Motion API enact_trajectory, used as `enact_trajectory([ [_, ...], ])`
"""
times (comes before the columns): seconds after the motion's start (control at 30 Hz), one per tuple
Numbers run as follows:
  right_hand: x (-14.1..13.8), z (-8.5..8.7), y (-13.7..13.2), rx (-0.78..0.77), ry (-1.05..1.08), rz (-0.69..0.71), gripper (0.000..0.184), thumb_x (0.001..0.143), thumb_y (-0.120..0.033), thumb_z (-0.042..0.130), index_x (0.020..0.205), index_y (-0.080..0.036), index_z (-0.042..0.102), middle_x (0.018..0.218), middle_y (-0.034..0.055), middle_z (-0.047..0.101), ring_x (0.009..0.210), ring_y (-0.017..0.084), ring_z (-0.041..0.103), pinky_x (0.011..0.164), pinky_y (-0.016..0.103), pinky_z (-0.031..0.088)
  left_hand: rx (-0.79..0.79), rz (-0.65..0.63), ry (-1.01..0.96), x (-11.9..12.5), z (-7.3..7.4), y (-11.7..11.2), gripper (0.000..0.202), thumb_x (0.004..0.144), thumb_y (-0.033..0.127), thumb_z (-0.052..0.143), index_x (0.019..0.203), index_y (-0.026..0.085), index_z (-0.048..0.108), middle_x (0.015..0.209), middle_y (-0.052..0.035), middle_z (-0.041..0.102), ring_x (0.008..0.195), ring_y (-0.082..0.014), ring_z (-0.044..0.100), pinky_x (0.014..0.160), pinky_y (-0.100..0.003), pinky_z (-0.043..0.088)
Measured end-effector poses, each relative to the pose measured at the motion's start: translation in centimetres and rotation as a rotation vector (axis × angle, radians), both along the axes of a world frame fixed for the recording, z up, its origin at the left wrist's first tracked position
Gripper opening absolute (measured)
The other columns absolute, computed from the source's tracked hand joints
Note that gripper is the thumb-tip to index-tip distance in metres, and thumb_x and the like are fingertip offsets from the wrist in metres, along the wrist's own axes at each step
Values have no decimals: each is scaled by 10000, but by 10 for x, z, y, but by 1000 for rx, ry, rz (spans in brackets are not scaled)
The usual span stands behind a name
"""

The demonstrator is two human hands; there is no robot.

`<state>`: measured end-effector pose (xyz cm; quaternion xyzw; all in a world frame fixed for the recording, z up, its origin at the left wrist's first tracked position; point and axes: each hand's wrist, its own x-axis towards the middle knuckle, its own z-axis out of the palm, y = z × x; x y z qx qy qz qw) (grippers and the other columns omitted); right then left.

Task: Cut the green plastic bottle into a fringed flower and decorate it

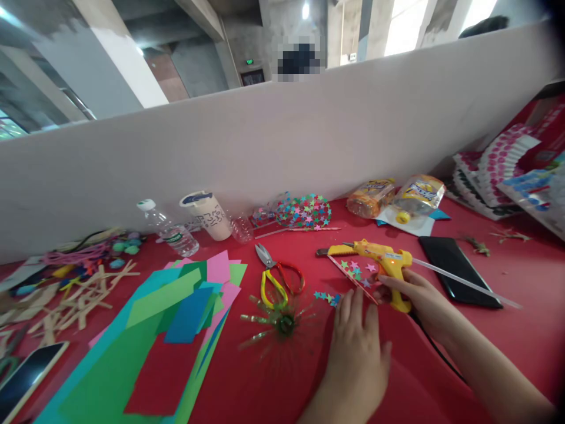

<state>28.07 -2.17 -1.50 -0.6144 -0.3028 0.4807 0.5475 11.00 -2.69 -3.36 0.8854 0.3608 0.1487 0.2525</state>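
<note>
My right hand (408, 288) is wrapped round the handle of a yellow glue gun (383, 256), its nozzle toward the left. A clear glue stick (468, 285) juts from its back. My left hand (358, 347) lies palm down on the red table, fingers stretched forward, holding nothing that shows. Just beyond its fingertips are a thin striped straw (346, 274), small star pieces (353, 269) and a row of blue and green stars (325, 296). A yellow utility knife (339, 251) rests by the nozzle. Left of my hands sits a fringed green plastic bottle piece (286, 324).
Scissors (274, 268) with red and yellow handles lie near stacked coloured paper (115, 353). Behind stand a water bottle (172, 232), a cup (207, 215) and a star-covered plastic piece (304, 211). A black phone (459, 272) lies right; a white partition (265, 147) closes the back.
</note>
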Motion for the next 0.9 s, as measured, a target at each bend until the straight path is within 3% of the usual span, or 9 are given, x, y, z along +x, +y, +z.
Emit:
enact_trajectory([
  [0.1, -4, -8, 2, -37, 92, 53, 281, 687, -415, 726, 824, -192, 624, 782, 79, 723, 666, 232, 705, 648, 363, 587, 20, 78, 7, -18, 4, 6, 378, 852, 144, 477, 1224, 126, 548, 1378, -180, 490, 1307, -344, 405, 1057, -566, 378],
  [0.17, -9, -14, 3, -51, 134, 76, 284, 704, -407, 712, 872, -198, 620, 859, 84, 730, 733, 246, 715, 714, 394, 587, 11, 147, -7, -29, 1, 12, 307, 873, 100, 399, 1096, 143, 607, 1166, -166, 616, 1134, -310, 557, 948, -522, 479],
  [0.33, -13, -19, 6, -43, 100, -26, 324, 700, -385, 721, 941, -212, 589, 1013, 77, 714, 965, 261, 678, 860, 374, 527, 26, 246, 22, -37, -13, 23, 336, 883, 133, 408, 1170, 111, 581, 1187, -214, 578, 1145, -343, 556, 913, -514, 492],
  [0.47, -5, -13, 7, -11, 67, -100, 371, 680, -426, 720, 916, -199, 543, 824, 55, 724, 792, 231, 696, 754, 336, 525, 69, 251, 26, -36, -18, 25, 428, 892, 157, 413, 1309, 180, 509, 1324, -195, 480, 1231, -349, 487, 964, -536, 450],
  [0.57, -3, -10, 7, -5, 55, -113, 346, 670, -431, 713, 835, -191, 527, 663, 36, 696, 625, 193, 659, 640, 307, 500, 93, 235, 31, -37, -22, 26, 373, 894, 162, 421, 1227, 220, 579, 1317, -160, 482, 1227, -338, 482, 979, -539, 431],
  [0.67, -5, -10, 6, -16, 44, -95, 331, 688, -412, 707, 851, -176, 542, 650, 36, 692, 588, 165, 626, 596, 278, 462, 114, 243, 9, -38, -28, 27, 295, 902, 177, 418, 1129, 174, 607, 1279, -168, 504, 1207, -329, 490, 969, -515, 444],
  [0.73, -9, -11, 6, -26, 40, -77, 335, 696, -406, 706, 873, -172, 545, 647, 31, 690, 587, 161, 617, 579, 267, 444, 135, 245, -3, -39, -32, 27, 319, 899, 195, 440, 1190, 143, 559, 1277, -187, 505, 1216, -337, 479, 961, -513, 453],
  [0.83, -13, -11, 4, -44, 36, -56, 332, 698, -403, 707, 870, -176, 537, 630, 18, 679, 578, 157, 602, 554, 258, 418, 141, 211, 0, -38, -31, 25, 377, 888, 206, 476, 1264, 191, 509, 1310, -163, 485, 1231, -338, 462, 963, -537, 449],
  [0.9, -15, -12, 4, -54, 34, -40, 327, 698, -405, 706, 866, -177, 542, 627, 15, 677, 575, 157, 594, 551, 257, 408, 107, 178, 4, -37, -27, 23, 284, 885, 214, 487, 1155, 230, 577, 1297, -130, 487, 1203, -320, 482, 962, -536, 448],
])
